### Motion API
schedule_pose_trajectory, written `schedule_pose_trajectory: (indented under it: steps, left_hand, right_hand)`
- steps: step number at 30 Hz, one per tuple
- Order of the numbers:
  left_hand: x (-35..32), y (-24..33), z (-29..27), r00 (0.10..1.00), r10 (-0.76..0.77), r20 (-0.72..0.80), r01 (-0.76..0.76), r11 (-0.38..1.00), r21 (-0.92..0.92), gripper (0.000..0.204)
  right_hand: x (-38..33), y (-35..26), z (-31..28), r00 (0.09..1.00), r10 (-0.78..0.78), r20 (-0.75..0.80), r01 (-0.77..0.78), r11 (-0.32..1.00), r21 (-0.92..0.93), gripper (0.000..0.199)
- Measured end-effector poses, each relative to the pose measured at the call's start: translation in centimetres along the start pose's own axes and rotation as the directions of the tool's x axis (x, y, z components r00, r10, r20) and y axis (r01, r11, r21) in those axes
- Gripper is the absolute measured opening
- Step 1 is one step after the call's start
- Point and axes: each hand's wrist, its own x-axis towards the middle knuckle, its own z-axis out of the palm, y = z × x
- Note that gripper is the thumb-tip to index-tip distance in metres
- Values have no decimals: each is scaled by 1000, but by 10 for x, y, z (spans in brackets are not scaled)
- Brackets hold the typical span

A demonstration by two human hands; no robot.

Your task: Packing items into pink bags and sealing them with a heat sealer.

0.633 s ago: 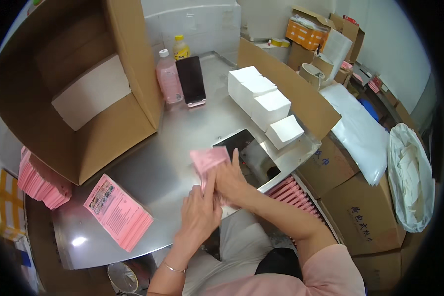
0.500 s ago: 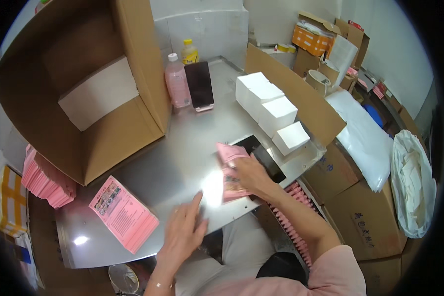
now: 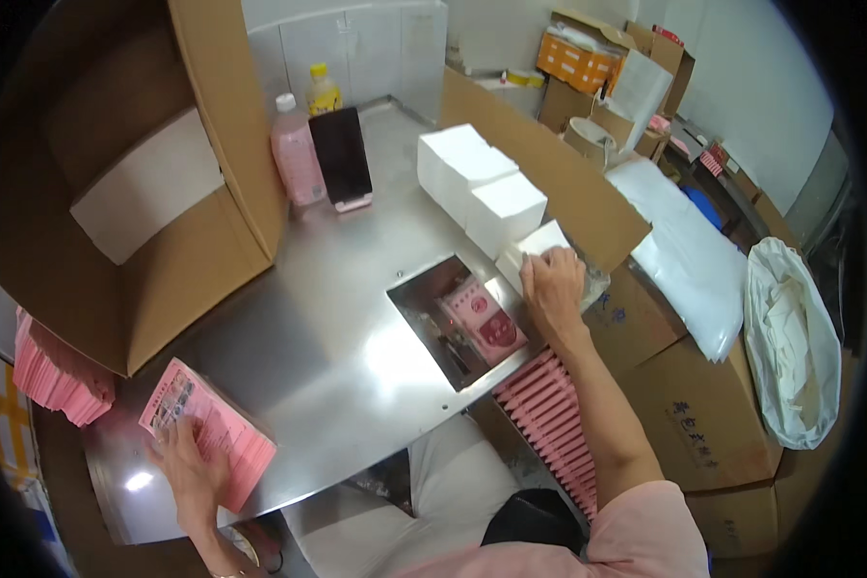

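On the left of the metal table, my left hand (image 3: 191, 472) lies with fingers apart on a stack of pink printed sleeves (image 3: 231, 438). My right hand (image 3: 554, 284) has its fingers curled over the nearest stack of white folded paper (image 3: 546, 237), covering part of it. More white paper stacks (image 3: 506, 207) stand in a row just beyond. Between my hands, a pink printed packet (image 3: 486, 323) lies in a rectangular opening (image 3: 424, 313) in the tabletop.
A large open carton (image 3: 193, 289) stands at the left, with more pink sleeves (image 3: 58, 371) beside it. A phone on a stand (image 3: 342, 159) and two bottles (image 3: 297, 154) are at the back. Rows of pink packets (image 3: 549, 414) sit below the table's right edge, near cartons (image 3: 708, 414).
My right hand has left the pink packet and moved to the white paper. The packet now lies down in the opening. My left hand has moved left onto the pink stack.
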Motion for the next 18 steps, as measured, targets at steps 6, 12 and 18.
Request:
schedule_pose_trajectory:
  steps: [6, 12, 18]
  left_hand:
    - [-6, 56, -1, 968, 203, -146, -247, 857, -452, 23]
    - [-11, 161, 36, 878, 441, -186, -475, 850, -228, 19]
    - [-19, 149, 52, 876, 482, -4, -421, 762, -492, 20]
  right_hand:
    - [4, -8, -7, 999, -29, -30, 32, 995, 94, 18]
    - [8, 1, -9, 999, 35, -3, -35, 992, 125, 18]
    - [5, 3, -14, 996, 31, -80, -13, 977, 212, 26]
